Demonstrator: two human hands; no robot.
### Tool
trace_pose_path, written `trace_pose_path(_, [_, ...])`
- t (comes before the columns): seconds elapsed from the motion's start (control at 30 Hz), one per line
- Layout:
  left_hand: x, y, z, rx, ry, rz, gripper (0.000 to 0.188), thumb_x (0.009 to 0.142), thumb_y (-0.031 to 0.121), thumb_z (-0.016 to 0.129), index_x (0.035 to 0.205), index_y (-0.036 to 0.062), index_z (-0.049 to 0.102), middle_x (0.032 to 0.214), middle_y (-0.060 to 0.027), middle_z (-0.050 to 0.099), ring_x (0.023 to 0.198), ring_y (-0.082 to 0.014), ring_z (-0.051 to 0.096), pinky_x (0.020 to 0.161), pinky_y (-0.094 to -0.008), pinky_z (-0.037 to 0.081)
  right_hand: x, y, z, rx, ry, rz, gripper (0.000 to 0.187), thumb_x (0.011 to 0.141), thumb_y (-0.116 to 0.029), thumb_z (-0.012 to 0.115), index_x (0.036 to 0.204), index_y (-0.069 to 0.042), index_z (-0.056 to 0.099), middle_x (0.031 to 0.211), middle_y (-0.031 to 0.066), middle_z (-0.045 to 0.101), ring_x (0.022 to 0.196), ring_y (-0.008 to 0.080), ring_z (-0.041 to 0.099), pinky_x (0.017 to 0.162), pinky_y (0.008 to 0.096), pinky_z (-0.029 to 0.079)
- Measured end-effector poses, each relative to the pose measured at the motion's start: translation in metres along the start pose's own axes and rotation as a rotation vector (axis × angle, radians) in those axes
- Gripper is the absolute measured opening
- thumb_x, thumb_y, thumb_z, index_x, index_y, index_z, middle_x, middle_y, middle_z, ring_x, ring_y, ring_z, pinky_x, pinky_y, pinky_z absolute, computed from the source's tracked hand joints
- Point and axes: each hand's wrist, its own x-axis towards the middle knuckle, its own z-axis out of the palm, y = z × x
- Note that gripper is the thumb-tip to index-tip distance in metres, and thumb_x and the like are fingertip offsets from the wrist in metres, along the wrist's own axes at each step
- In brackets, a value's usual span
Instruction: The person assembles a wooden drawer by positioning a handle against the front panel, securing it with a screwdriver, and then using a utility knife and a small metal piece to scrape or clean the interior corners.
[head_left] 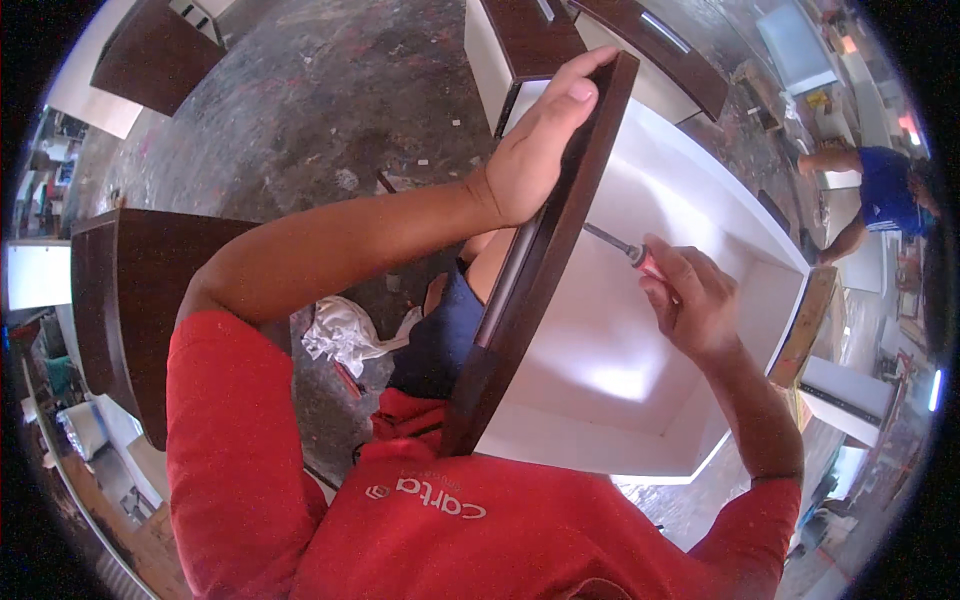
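Red sleeves frame the white drawer box [640,330], propped near the body. Its dark front panel [545,260] is gripped by the left hand [535,150], while a screwdriver [625,250] is clasped in the right hand [690,300]. A slipped tip could gouge the panel.

Red short-sleeved shirt [420,530], white chest print; dark blue shorts [440,335], probably.

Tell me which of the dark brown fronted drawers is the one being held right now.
The white drawer box in the lap: left hand grips its dark front panel, right hand holds a screwdriver inside. The others sit untouched on the floor.
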Motion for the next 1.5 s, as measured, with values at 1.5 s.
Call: trace_pose_path(1.5, [-0.003,-0.005,-0.011,0.019,0.017,0.009,0.063,0.115,0.048,0.031,0.165,0.0086,0.034,0.147,-0.0111,0.057,0.126,-0.0191,0.059,0.112,-0.0348,0.045,0.016,0.004,-0.013,-0.139,0.102,-0.145,0.057,0.089,-0.026,0.081,0.143,-0.016,0.065,0.114,0.0047,0.071,0.09,0.0222,0.071,0.071,0.0369,0.061])
